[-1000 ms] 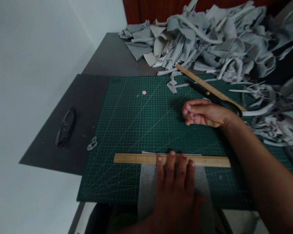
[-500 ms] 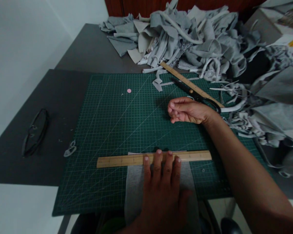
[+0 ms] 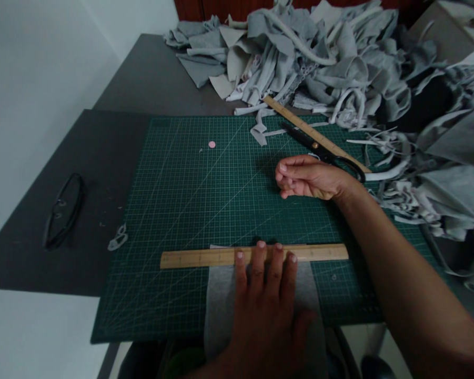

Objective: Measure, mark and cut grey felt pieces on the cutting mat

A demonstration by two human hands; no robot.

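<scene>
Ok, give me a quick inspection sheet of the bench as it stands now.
Surface: green cutting mat on a dark table.
Job's things: wooden ruler lies across a grey fabric strip.
Clutter: scrap pile, second ruler, scissors, glasses, pink dot.
Hands: left hand flat, pressing ruler and strip; right hand loosely curled on the mat beside the scissors, holding nothing visible.
Cables: nothing seen.
Surroundings: white wall on the left, wood panel behind the pile.

Fabric strip (image 3: pixel 221 295) — lower end cut off
</scene>
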